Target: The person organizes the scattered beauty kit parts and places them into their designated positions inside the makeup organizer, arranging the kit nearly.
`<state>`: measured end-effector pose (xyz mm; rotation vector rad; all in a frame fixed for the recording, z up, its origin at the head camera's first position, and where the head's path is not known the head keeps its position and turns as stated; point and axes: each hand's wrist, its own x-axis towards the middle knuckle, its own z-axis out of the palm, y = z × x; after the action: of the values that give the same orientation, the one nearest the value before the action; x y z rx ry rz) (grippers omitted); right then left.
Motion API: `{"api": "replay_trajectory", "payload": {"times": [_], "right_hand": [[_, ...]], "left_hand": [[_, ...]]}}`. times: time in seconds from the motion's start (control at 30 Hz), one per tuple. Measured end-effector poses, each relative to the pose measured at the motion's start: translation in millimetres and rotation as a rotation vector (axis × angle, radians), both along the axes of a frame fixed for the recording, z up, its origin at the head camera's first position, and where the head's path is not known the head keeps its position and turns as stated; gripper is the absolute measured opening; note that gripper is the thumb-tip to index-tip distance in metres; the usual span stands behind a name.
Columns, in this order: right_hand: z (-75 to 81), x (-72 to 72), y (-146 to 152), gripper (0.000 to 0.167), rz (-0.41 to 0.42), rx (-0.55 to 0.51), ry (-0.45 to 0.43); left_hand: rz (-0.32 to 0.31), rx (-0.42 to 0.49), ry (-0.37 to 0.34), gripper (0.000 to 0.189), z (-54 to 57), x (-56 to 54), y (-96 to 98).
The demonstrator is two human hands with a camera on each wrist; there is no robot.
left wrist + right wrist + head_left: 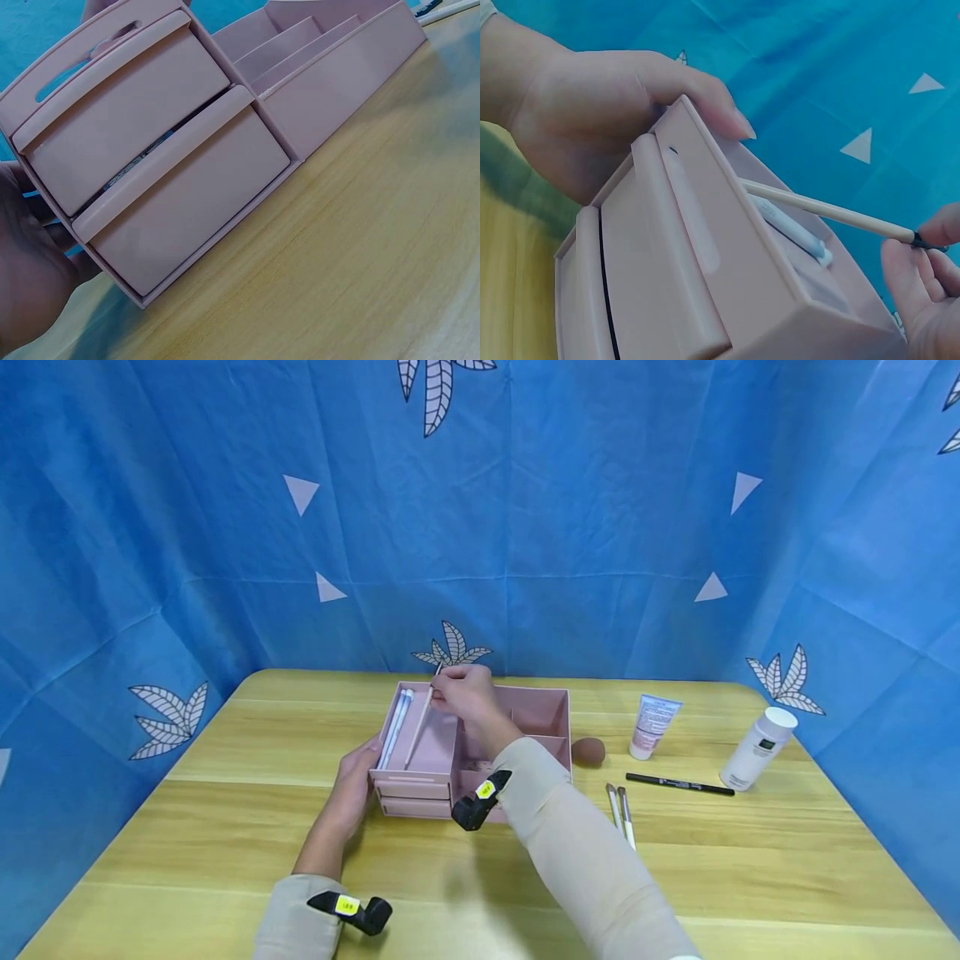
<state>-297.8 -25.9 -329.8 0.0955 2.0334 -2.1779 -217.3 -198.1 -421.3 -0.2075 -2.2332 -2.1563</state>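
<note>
A pink organizer box [416, 789] stands on the table, with two drawer fronts below a shallow top tray on its left part. My left hand [356, 781] rests against the outer left side, fingers extended along the wall. Over the tray, my right hand [467, 693] pinches a slim beige stick [832, 212] near its dark end. The stick slants down, its lower end inside the tray. Two slim white tubes [396, 729] lie along the tray's left wall. My right forearm hides some of the open compartments [536, 708].
Right of the box lie a brown makeup sponge [588, 752], two makeup brushes [626, 817] and a black pen [678, 784]. A small squeeze tube [654, 727] and a white bottle [759, 748] stand farther right. A blue curtain [525, 527] hangs behind the table.
</note>
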Motion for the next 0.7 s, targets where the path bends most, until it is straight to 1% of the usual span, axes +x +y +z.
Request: {"api": "replay_trajectory", "payload": {"times": [0.17,0.3,0.47,0.7], "right_hand": [[-1.1,-1.8,-6,0.028,-0.003,0.009,0.019],[-4.7,-3.3,-10,0.025,-0.017,0.024,0.038],[-6.4,-3.7,-15,0.022,-0.020,0.089,0.031],[-0.8,-1.5,-23,0.022,-0.012,0.177,0.023]], "left_hand": [[0.000,0.005,0.007,0.049,-0.6,-1.1,0.9],[0.005,0.000,-0.001,0.048,-1.6,-2.0,1.4],[0.014,0.008,-0.007,0.049,-1.6,-1.7,1.3],[0.010,0.012,-0.011,0.049,-0.6,-0.6,-0.3]]}}
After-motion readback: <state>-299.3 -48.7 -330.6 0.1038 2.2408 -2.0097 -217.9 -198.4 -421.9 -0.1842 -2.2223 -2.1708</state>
